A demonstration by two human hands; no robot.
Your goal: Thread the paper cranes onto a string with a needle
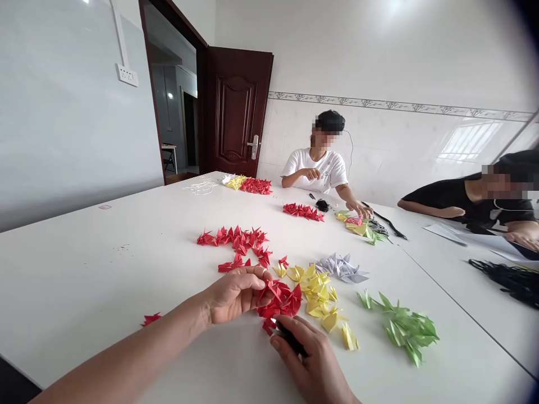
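My left hand [241, 293] reaches in from the left, thumb and fingers pinched on a red paper crane at the edge of a heap of red folded paper cranes [283, 303]. Close by, my right hand [309, 356] is closed round a slim black tool [295, 341] with a pale pointed tip; its kind is not clear. The tip is beside the lower red cranes. Yellow paper cranes [318, 294] lie just right of the heap, with white-lilac ones [342, 268] behind them. More red cranes [240, 238] are loosely grouped beyond my left hand.
Green paper cranes [408, 331] lie at the right of the white table [84, 280]. Across it, a person in white [318, 165] touches coloured cranes; another in black [455, 196] sits at the right. Black cords [505, 280], papers [484, 241] and white strings [202, 187] are spread about.
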